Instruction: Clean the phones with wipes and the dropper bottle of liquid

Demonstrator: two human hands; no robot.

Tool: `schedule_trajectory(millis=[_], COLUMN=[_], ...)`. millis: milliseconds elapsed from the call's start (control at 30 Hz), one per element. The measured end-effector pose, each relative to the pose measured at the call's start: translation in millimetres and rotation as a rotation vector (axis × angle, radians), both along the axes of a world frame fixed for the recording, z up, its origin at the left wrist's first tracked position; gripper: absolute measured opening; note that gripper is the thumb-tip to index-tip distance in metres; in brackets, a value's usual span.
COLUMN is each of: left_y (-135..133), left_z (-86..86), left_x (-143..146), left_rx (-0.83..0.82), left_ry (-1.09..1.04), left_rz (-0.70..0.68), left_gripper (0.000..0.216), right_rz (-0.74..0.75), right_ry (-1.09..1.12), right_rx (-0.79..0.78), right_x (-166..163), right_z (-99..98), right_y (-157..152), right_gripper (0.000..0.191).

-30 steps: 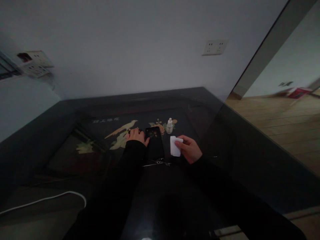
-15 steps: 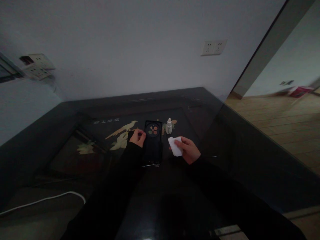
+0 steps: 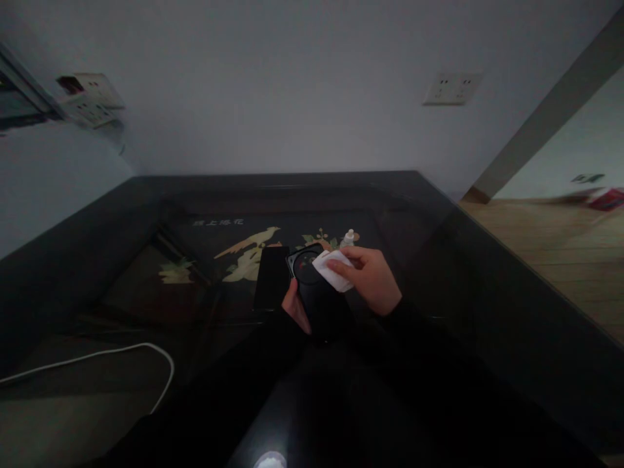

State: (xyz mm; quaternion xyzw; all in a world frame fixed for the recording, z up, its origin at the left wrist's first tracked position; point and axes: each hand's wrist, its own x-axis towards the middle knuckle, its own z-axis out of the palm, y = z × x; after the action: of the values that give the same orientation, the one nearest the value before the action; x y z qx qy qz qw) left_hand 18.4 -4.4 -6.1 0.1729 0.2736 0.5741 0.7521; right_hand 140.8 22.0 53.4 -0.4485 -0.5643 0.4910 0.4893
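Note:
My left hand (image 3: 296, 307) grips a black phone case (image 3: 324, 305) by its left side, tilted up off the table. A round camera section with cut-outs shows near the case's top. My right hand (image 3: 373, 276) pinches a folded white tissue (image 3: 335, 270) between thumb and fingers. The tissue overlaps the upper right of the case; whether it touches is hard to tell. Just left of the case lies a flat black slab (image 3: 271, 278), like a phone. Behind my right hand stands a small white dropper bottle (image 3: 348, 238), its lower part hidden.
The dark glossy table (image 3: 195, 195) carries a bird and flower design and meets the wall at the back. A white cable (image 3: 121, 349) curves at the lower left. Wall sockets (image 3: 452, 88) are at the right, with more at the left.
My left hand has taken up the phone case from the table and tilted it. My right hand has brought the tissue left, over the case. The view has shifted slightly.

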Motion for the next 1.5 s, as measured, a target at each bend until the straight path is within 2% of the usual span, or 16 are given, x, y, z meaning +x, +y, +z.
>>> schedule_trajectory(millis=[100,267,367,533,767,933,1033,1167,1333,1500], left_y=[0.1,-2.0,-5.6,-8.8,-8.3,-10.8,-12.7,-13.4,-12.7,-13.6], left_z=[1.3,-11.4,-10.7,0.2,6.9,6.8,8.6,7.3,-4.0,-9.7], left_x=[0.2,0.0,1.2,2.3,1.1,0.6,0.6,1.0,-1.0,-2.5], left_rx=[-0.075,0.019,0.013,-0.06,-0.147,-0.148,-0.175,-0.201,-0.209,-0.139], left_ry=[0.035,-0.058,-0.11,-0.174,-0.251,-0.281,-0.266,-0.253,-0.217,-0.198], left_rz=[0.011,0.052,0.034,0.095,0.098,0.079,0.04,0.054,0.071,0.047], left_gripper=[0.05,0.052,0.049,0.047,0.049,0.047,0.05,0.052,0.053,0.054], right_rz=[-0.031,-0.117,-0.152,-0.06,0.185,0.112,0.034,-0.033,0.008,0.056], right_ry=[-0.04,-0.045,-0.02,0.007,0.005,0.091,0.204,0.364,0.462,0.542], right_rx=[0.068,0.112,0.099,0.063,-0.069,-0.099,-0.117,-0.281,-0.408,-0.48], right_x=[-23.5,-49.0,-53.8,-51.2,-35.2,-33.7,-38.5,-42.9,-40.1,-34.3], right_z=[-10.9,-25.1,-26.3,-24.7,-22.9,-23.4,-24.1,-27.1,-25.9,-22.6], right_y=[10.6,16.8,15.2,10.8,15.4,16.4,12.8,8.6,7.3,6.3], right_gripper=[0.013,0.012,0.013,0.013,0.022,0.019,0.031,0.044,0.041,0.038])
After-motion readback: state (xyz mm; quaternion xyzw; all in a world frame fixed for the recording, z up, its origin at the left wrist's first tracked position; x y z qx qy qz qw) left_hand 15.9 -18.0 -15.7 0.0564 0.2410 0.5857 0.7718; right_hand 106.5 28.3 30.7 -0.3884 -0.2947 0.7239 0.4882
